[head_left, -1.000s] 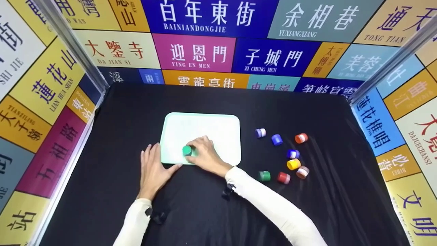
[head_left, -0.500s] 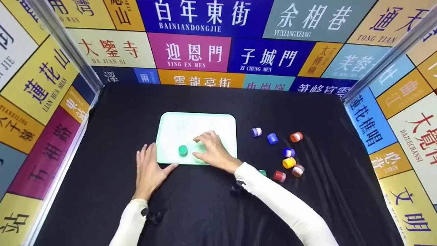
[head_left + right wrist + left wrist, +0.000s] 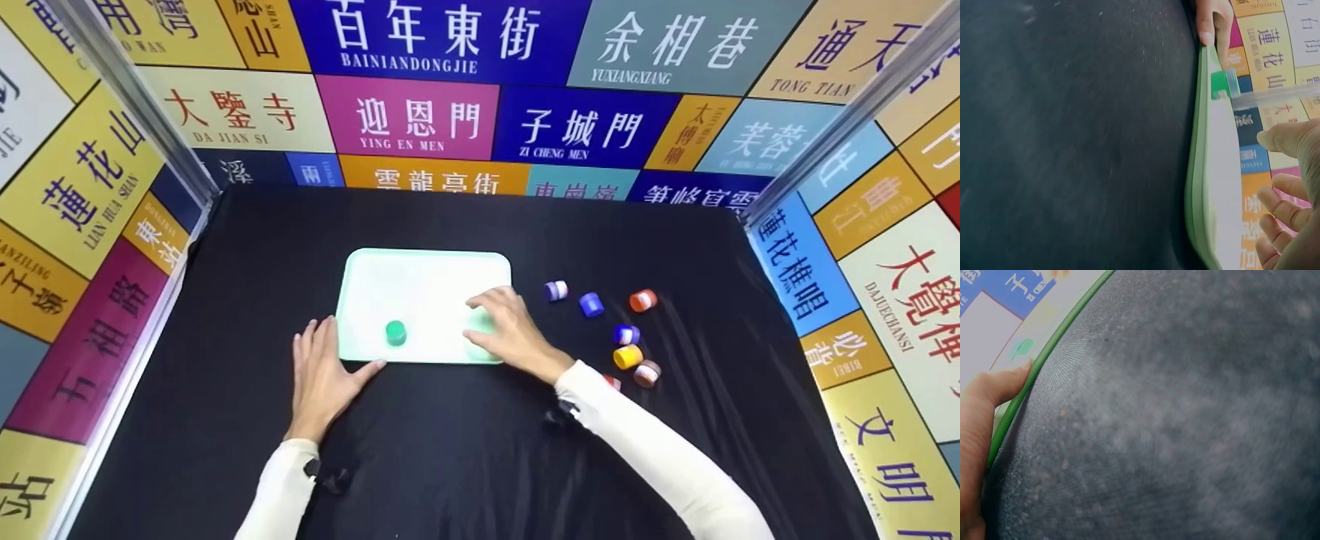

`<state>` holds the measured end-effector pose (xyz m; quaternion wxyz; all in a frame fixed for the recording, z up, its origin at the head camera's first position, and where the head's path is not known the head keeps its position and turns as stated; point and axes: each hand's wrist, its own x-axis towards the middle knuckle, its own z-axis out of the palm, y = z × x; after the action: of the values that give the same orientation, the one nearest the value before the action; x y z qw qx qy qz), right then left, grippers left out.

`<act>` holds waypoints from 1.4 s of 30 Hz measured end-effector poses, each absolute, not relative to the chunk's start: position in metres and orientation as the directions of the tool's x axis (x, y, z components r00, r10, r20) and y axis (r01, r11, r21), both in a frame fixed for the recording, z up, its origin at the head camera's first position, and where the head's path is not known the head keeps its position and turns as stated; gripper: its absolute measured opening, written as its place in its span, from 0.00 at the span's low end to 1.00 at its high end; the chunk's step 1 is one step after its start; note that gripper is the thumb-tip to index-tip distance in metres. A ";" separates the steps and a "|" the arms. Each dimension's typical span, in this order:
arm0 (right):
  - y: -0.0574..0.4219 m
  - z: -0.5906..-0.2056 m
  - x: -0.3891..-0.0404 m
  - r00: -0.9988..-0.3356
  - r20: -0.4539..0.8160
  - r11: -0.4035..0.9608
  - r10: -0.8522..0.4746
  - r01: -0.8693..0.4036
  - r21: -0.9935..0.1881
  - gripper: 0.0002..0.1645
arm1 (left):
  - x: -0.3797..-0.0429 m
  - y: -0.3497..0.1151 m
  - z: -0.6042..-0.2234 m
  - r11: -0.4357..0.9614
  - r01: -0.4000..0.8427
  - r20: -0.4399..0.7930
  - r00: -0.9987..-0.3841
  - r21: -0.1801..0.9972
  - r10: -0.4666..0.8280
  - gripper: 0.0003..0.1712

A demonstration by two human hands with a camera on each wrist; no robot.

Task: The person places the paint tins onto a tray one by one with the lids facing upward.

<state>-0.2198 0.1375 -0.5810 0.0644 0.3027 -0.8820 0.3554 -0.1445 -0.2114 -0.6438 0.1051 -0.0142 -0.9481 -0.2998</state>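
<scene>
A small jar with a green lid [image 3: 396, 333] stands on the white tray [image 3: 420, 281] with a pale green rim, near its front left. My left hand [image 3: 322, 382] rests at the tray's front left corner. Its fingers lie straight along the left side, and the thumb touches the front rim, as the left wrist view also shows beside the green jar [image 3: 1023, 349]. Over the tray's right part is my right hand [image 3: 516, 334], its fingers spread and loosely bent with nothing between them. In the right wrist view the right hand [image 3: 1292, 191] stays apart from the tray.
Right of the tray, several small jars lie on the black cloth: purple [image 3: 556, 291], blue [image 3: 591, 304], orange-red [image 3: 643, 301], yellow [image 3: 628, 357] and brown [image 3: 647, 373] among them. The right sleeve [image 3: 652, 442] partly hides a red jar [image 3: 613, 382]. Sign-covered panels [image 3: 420, 120] enclose the table.
My right hand has let go of the green jar and moved right across the tray, its fingers spreading. The jar stays on the tray. My left hand keeps its place at the corner.
</scene>
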 end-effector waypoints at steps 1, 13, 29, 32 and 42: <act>0.142 -0.580 -0.220 -0.811 0.332 0.564 -0.482 -0.577 -0.590 0.26 | -0.144 -0.212 -0.644 0.819 0.091 0.211 -0.977 0.567 -0.037 0.69; 0.199 -0.575 -0.221 -0.841 0.357 0.614 -0.406 -0.540 -0.575 0.27 | -0.145 -0.212 -0.647 0.830 0.112 0.244 -0.969 0.546 -0.030 0.70; 0.267 -0.580 -0.238 -0.891 0.352 0.669 -0.288 -0.450 -0.591 0.28 | -0.145 -0.211 -0.645 0.827 0.117 0.243 -0.970 0.550 -0.024 0.69; 0.274 -0.581 -0.243 -0.906 0.342 0.688 -0.249 -0.414 -0.596 0.29 | -0.145 -0.212 -0.644 0.828 0.115 0.242 -0.970 0.549 -0.026 0.69; 0.287 -0.590 -0.250 -0.936 0.267 0.718 -0.229 -0.348 -0.602 0.30 | -0.145 -0.210 -0.644 0.822 0.107 0.230 -0.973 0.559 -0.029 0.72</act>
<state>-0.2503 0.2866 -0.5902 0.0870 0.1564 -0.9228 0.3411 -0.1452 -0.2102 -0.6437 0.1149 -0.0206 -0.9476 -0.2975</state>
